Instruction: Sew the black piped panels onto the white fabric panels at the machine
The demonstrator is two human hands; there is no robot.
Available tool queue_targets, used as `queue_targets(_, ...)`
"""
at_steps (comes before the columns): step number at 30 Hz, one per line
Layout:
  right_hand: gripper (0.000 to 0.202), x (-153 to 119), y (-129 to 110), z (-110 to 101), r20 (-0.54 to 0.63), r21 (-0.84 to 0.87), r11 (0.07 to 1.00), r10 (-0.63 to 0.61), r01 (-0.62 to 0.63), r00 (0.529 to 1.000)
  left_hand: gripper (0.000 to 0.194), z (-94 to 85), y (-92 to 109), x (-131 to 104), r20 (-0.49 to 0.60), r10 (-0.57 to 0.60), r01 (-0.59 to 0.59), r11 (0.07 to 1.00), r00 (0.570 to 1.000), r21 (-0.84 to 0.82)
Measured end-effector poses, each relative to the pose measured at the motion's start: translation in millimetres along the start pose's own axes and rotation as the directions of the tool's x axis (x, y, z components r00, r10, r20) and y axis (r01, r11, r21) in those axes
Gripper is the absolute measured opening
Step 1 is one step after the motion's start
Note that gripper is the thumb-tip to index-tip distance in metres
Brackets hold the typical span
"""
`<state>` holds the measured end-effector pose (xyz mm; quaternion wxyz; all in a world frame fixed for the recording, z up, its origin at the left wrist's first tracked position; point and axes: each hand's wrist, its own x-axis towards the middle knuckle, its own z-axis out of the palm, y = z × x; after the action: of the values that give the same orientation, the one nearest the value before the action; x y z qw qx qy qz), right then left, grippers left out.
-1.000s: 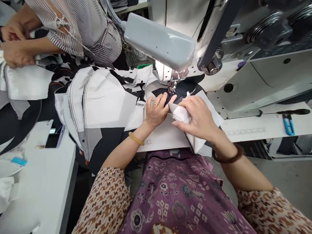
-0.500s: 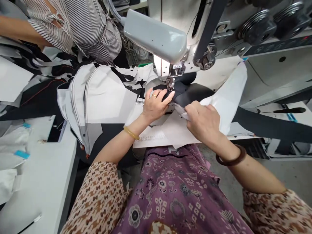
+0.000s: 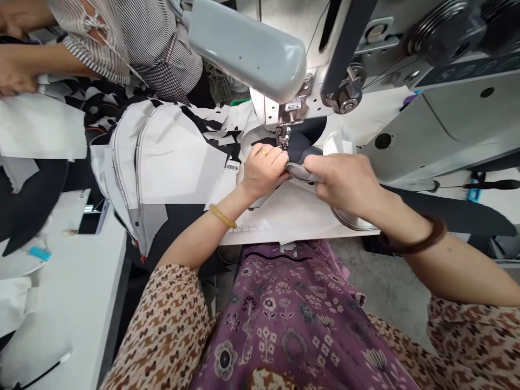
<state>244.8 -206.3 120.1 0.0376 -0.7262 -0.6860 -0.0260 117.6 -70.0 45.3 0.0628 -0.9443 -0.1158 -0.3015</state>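
My left hand [image 3: 265, 170] is closed on one end of a grey fabric strip [image 3: 300, 172], just in front of the sewing machine's presser foot [image 3: 283, 136]. At the strip's other end, my right hand [image 3: 345, 177] pinches it between thumb and fingers. A short stretch of the strip shows between both hands. Dark fabric [image 3: 300, 142] lies under and behind the presser foot. Beside my right hand, part of a white panel [image 3: 339, 142] curves upward, and its stitched edge shows below the wrist. What the left fingertips cover is hidden.
A grey lamp housing [image 3: 247, 51] hangs above the machine head. White panels with zipper-like edges [image 3: 174, 154] lie left. A phone [image 3: 92, 216] rests on the white side table [image 3: 89, 281]. Another person's hand [image 3: 18, 73] touches a white piece at far left. A dark-handled tool [image 3: 501, 184] lies right.
My left fingers have curled from lying flatter to gripping the strip. My right hand has turned, and the white panel beside it has folded inward. The other person's hand and white piece have entered at left.
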Motion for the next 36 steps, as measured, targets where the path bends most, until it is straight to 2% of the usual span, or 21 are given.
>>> queue_targets(2, 0.016, 0, -3, 3, -0.023, 0.010, 1.000, -0.010, 0.010, 1.000, 0.027, 1.5, 0, -2, 0.003, 0.001, 0.000, 1.000, 1.000, -0.019)
queue_targets(5, 0.021, -9, -11, 12, -0.065, 0.039, 0.991, -0.124, 0.127, 0.990, 0.016, -2.4, -6, -6, -0.054, 0.073, -0.078, 0.994, 0.996, -0.079)
queue_targets(7, 0.018, -20, -10, 20, -0.180, 0.080, 0.974, -0.194, 0.211, 0.964, 0.016, -4.3, -13, -8, -0.104, 0.118, -0.126, 0.989, 0.988, -0.072)
queue_targets(9, 0.026, -39, 1, 29, -0.370, 0.129, 0.957, -0.195, 0.258, 0.908, 0.018, -4.5, -18, -8, -0.169, 0.174, -0.181, 0.983, 0.970, -0.029)
queue_targets(11, 0.022, -68, 23, 42, -0.512, 0.215, 0.954, -0.071, 0.207, 0.856, 0.018, -4.3, -19, -6, -0.233, 0.216, -0.228, 0.973, 0.948, -0.024)
queue_targets(12, 0.017, -86, 39, 51, -0.522, 0.287, 0.953, 0.069, 0.099, 0.850, 0.018, -4.3, -19, -6, -0.253, 0.231, -0.245, 0.969, 0.940, -0.025)
queue_targets(13, 0.018, -105, 57, 61, -0.486, 0.362, 0.930, 0.245, -0.062, 0.839, 0.019, -4.4, -18, -5, -0.264, 0.239, -0.254, 0.967, 0.934, -0.025)
queue_targets(14, 0.021, -124, 79, 72, -0.374, 0.416, 0.845, 0.497, -0.338, 0.783, 0.020, -4.6, -17, -5, -0.270, 0.243, -0.258, 0.966, 0.932, -0.022)
queue_targets(15, 0.025, -142, 103, 84, -0.261, 0.425, 0.654, 0.750, -0.625, 0.607, 0.021, -4.6, -16, -5, -0.272, 0.244, -0.258, 0.966, 0.931, -0.017)
queue_targets(16, 0.028, -159, 128, 96, -0.237, 0.415, 0.534, 0.845, -0.737, 0.479, 0.023, -4.5, -15, -6, -0.269, 0.240, -0.254, 0.967, 0.933, -0.015)
queue_targets(18, 0.032, -185, 179, 118, -0.203, 0.392, 0.360, 0.931, -0.846, 0.303, 0.025, -4.3, -14, -7, -0.266, 0.223, -0.240, 0.970, 0.938, -0.030)
queue_targets(19, 0.034, -193, 204, 127, -0.171, 0.374, 0.291, 0.955, -0.881, 0.243, 0.025, -4.2, -14, -9, -0.260, 0.207, -0.227, 0.973, 0.943, -0.046)
queue_targets(20, 0.036, -199, 226, 135, -0.140, 0.350, 0.243, 0.969, -0.905, 0.206, 0.024, -4.2, -15, -10, -0.246, 0.184, -0.206, 0.976, 0.952, -0.066)
queue_targets(22, 0.042, -205, 264, 145, -0.049, 0.299, 0.210, 0.978, -0.931, 0.205, 0.023, -4.5, -15, -12, -0.210, 0.131, -0.156, 0.982, 0.969, -0.106)
queue_targets(24, 0.048, -207, 292, 150, 0.050, 0.248, 0.246, 0.963, -0.937, 0.266, 0.024, -4.9, -16, -14, -0.158, 0.090, -0.110, 0.986, 0.983, -0.127)
queue_targets(27, 0.046, -214, 318, 149, 0.167, 0.169, 0.326, 0.921, -0.930, 0.353, 0.028, -5.3, -15, -16, -0.163, 0.077, -0.099, 0.986, 0.984, -0.131)
queue_targets(29, 0.041, -222, 328, 147, 0.212, 0.120, 0.354, 0.904, -0.928, 0.372, 0.032, -5.2, -14, -16, -0.178, 0.072, -0.097, 0.985, 0.981, -0.140)
queue_targets(32, 0.037, -227, 339, 146, 0.223, 0.071, 0.380, 0.895, -0.922, 0.386, 0.035, -4.2, -14, -17, -0.184, 0.064, -0.091, 0.986, 0.981, -0.139)
queue_targets(36, 0.038, -204, 346, 147, 0.126, 0.060, 0.437, 0.889, -0.898, 0.441, 0.026, -3.6, -14, -16, -0.186, 0.063, -0.081, 0.993, 0.981, -0.090)
